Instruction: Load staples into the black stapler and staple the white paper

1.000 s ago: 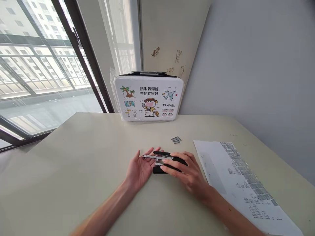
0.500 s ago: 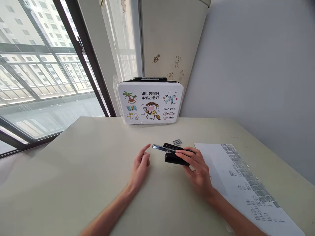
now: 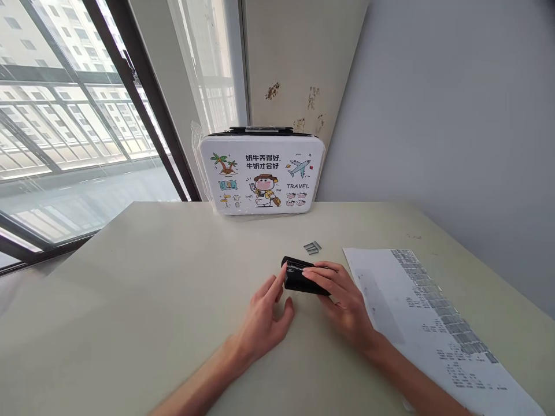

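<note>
Well in from the far edge of the desk, I have the black stapler held in the right hand. The left hand holds nothing, thumb spread wide, one finger touching the stapler's end. Little staple strips lie just past the stapler; paper lies toward the right edge.
</note>
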Tool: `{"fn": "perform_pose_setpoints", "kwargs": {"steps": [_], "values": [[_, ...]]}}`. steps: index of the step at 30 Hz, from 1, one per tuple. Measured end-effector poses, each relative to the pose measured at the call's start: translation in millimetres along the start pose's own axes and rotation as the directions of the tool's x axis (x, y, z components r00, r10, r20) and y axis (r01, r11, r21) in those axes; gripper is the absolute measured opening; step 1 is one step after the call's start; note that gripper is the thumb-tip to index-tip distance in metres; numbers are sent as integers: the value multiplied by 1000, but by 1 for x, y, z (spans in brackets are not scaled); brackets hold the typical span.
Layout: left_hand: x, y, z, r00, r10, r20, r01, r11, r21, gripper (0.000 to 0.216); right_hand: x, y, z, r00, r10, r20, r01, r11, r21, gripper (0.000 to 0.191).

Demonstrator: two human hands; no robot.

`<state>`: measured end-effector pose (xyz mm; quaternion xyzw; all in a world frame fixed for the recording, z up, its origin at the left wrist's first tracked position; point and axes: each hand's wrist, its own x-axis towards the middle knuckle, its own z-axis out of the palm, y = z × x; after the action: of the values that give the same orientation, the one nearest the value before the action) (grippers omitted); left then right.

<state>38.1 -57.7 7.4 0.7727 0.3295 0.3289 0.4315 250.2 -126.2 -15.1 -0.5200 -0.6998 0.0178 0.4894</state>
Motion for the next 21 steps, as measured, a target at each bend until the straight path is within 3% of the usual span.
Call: {"fn": "perform_pose_setpoints", "kwargs": {"steps": [4,8,10,13,21], "values": [[-1,-2,6,994,-64,-90,60,997,-45,55,-1,-1,3,999,39,-4,-39,999,-18,48],[7,-7,0,973,-204,-111,173,955,-240,33,-3,4,4,977,212,-11,-212,976,-49,35],[10,-9,-4,950,-311,-31,264,851,-455,20,-2,7,4,947,323,2,-322,945,-49,33],[12,-10,-9,913,-383,137,359,601,-714,23,6,12,9,920,387,57,-385,922,-43,36],[18,-17,-16,892,-385,236,356,280,-892,22,71,28,56,935,306,179,-302,952,-51,37]]}}
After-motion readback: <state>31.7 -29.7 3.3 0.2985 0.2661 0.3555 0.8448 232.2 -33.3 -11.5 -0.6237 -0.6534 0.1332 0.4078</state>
